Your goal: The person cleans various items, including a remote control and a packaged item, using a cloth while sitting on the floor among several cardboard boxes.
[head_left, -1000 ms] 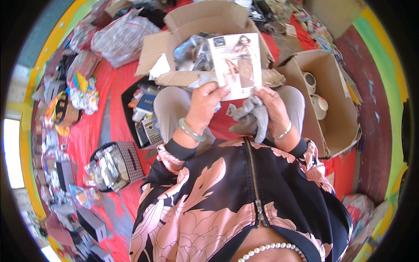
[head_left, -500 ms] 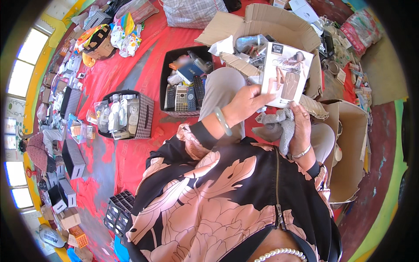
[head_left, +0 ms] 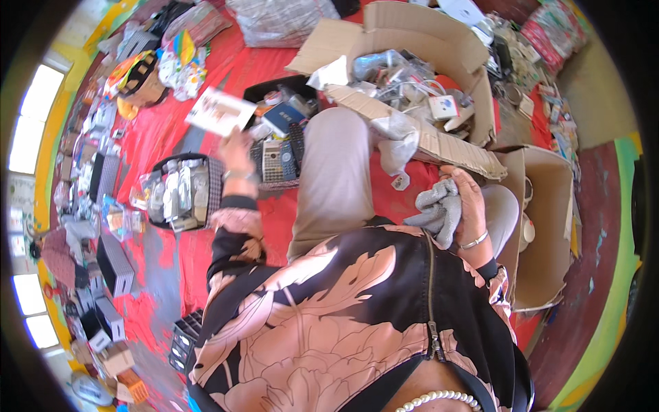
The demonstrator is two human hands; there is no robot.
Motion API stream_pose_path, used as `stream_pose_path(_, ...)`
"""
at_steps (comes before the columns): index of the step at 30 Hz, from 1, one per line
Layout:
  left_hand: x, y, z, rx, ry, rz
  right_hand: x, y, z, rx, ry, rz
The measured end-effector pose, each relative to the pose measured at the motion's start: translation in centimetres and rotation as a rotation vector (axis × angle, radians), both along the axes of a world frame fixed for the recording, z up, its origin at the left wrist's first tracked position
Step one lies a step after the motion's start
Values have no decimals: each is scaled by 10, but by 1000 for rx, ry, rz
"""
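My left hand (head_left: 238, 152), smeared by motion, is stretched out to the left and grips a flat white hosiery packet (head_left: 214, 113) by its lower right end. The packet is above the gap between two fabric storage bins. Close to my body, my right hand (head_left: 469, 200) is closed round a crumpled grey cloth (head_left: 445, 214), which hangs beside my right knee. The nearer bin (head_left: 280, 184) holds remote controls, a calculator and a blue box. Clear bottles and packages fill the checked bin (head_left: 215, 196) left of it.
In front of me stands an open cardboard box (head_left: 429, 27) heaped with mixed small goods. Another cardboard box (head_left: 546, 240), with white cups in it, is at my right. A checked woven bag (head_left: 281, 24) lies at the back, and a person (head_left: 62, 254) sits far left.
My left hand has swung left with the packet, away from the cardboard box and over toward the bins. My right hand has stayed near my right knee with the grey cloth.
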State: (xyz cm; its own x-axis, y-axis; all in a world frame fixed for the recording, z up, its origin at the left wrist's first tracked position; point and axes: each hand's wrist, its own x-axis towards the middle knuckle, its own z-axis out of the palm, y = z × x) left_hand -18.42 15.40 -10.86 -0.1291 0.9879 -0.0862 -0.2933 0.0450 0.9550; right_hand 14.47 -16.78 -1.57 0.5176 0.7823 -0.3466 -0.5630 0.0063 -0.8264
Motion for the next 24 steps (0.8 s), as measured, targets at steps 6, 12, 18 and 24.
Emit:
stream_pose_path(6, -109, -29, -86, -218, 329, -166, 15, -11, -13, -33, -35, -18)
stream_pose_path(12, 3, -69, 30, 157, 381, -273, 52, -45, 16, 136, -73, -2)
stream_pose_path(18, 149, -142, 123, 437, 151, -1005, 30, -51, 47, 60, -551, 222)
stream_pose_path(24, 253, -221, 112, 384, 118, -1678, 35, -129, 36, -212, -889, 4)
